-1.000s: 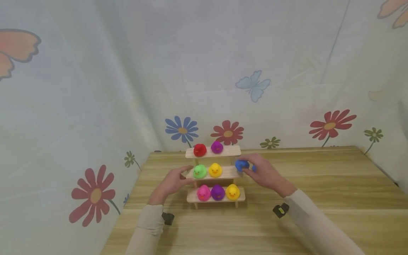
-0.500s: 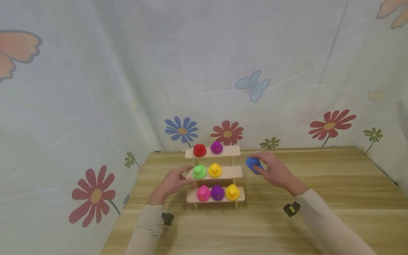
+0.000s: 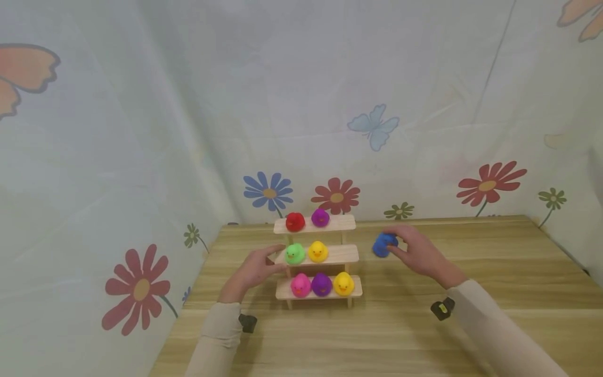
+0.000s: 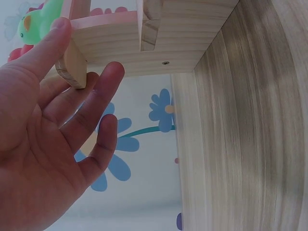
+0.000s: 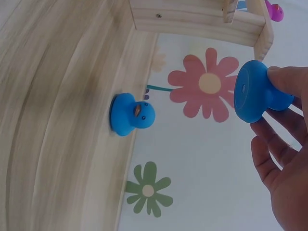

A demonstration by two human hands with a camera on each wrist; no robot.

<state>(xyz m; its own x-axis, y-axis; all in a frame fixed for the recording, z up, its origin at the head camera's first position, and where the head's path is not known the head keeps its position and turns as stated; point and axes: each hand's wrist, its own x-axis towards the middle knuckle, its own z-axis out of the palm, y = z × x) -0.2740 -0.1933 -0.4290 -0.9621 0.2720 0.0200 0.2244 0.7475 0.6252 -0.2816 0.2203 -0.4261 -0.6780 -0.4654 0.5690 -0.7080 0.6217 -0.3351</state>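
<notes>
At the left end of a three-tier wooden shelf stand (image 3: 335, 224), my left hand (image 3: 256, 268) holds the middle board, with the thumb (image 4: 60, 33) on one side and fingers behind. Beside that thumb sits a green rubber duck (image 3: 295, 254). To the right of the stand, my right hand (image 3: 416, 254) grips a blue rubber duck (image 5: 252, 91) by its upper part, its flat base facing the right wrist camera. A second blue rubber duck (image 5: 126, 114) stands upright on the table, apart from the held one; the two overlap in the head view.
Top board: a red duck (image 3: 295, 222) and a purple duck (image 3: 320, 218). Middle: a yellow duck (image 3: 317, 252) beside the green one. Bottom: pink (image 3: 301, 285), purple (image 3: 322, 285) and yellow (image 3: 344, 284) ducks. A flower-printed curtain (image 3: 424, 131) hangs behind the wooden table (image 3: 494, 272).
My right hand has moved right, carrying the blue duck from the middle board's right end to above the other blue duck. The left hand and the ducks on the stand stay put.
</notes>
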